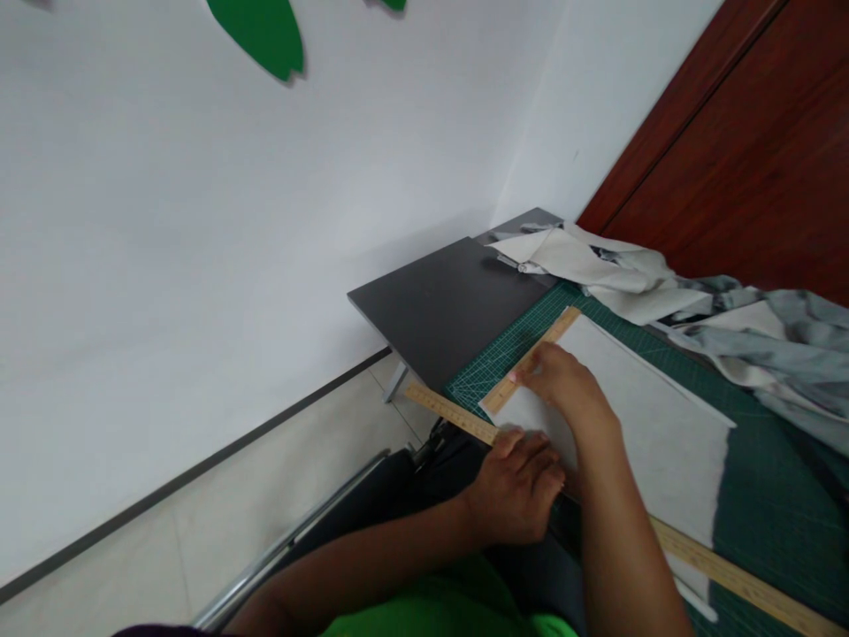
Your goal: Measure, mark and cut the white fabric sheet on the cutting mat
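A white sheet of fabric [653, 411] lies on a green cutting mat [762, 495]. Across its far-left end lies a short wooden ruler [563, 326]. My right hand [557, 380] is closed, with its fingertips pinched together at this short ruler; nothing else shows between them. A long wooden ruler [722, 566] runs along the near side of the sheet and sticks out past the table's left edge. Closed around it near the table edge is my left hand [517, 487], its fingers curled. My right forearm hides part of the sheet and the long ruler.
Crumpled grey and white fabric [623, 265] is heaped along the mat's far side. A dark grey tabletop [444, 301] extends left of the mat towards the white wall [232, 221]. A reddish-brown wooden door [749, 168] stands behind. A metal chair frame [292, 540] is at lower left.
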### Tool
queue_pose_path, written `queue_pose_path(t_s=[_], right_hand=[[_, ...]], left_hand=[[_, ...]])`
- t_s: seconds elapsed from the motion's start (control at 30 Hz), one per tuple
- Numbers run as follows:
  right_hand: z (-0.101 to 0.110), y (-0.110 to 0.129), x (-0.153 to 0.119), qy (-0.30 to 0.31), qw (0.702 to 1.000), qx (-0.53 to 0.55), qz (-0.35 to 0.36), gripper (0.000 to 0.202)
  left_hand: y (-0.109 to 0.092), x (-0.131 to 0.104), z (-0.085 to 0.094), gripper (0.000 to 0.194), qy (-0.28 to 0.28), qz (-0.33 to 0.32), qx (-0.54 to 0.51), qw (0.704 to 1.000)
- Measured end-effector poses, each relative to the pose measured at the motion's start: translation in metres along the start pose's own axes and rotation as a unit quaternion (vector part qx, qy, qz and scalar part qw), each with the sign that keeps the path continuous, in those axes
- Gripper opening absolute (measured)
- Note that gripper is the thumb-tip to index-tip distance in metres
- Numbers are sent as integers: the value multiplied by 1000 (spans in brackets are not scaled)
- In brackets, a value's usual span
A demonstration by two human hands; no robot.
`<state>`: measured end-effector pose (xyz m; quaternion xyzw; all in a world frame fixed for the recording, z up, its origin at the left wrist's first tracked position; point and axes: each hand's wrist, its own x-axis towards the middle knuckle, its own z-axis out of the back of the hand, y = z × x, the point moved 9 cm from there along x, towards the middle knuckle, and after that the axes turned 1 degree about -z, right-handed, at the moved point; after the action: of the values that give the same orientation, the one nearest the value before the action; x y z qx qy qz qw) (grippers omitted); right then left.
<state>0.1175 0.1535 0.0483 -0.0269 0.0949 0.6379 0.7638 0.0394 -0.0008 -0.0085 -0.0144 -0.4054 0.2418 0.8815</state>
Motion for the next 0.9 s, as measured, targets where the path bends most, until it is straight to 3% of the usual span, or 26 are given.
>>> queue_pose_path(t_s=[0.4, 0.53, 0.9], right_hand=[[2, 8, -7, 18, 1000, -3, -8, 37], [1, 8, -6, 22, 1000, -4, -9, 39], [-7, 7, 1, 1, 1000, 23, 1, 34]], left_hand=[[-1, 4, 9, 25, -18, 5, -12, 1000], [-1, 4, 7, 25, -6, 7, -8, 1000], [1, -6, 2, 21, -39, 4, 6, 999]])
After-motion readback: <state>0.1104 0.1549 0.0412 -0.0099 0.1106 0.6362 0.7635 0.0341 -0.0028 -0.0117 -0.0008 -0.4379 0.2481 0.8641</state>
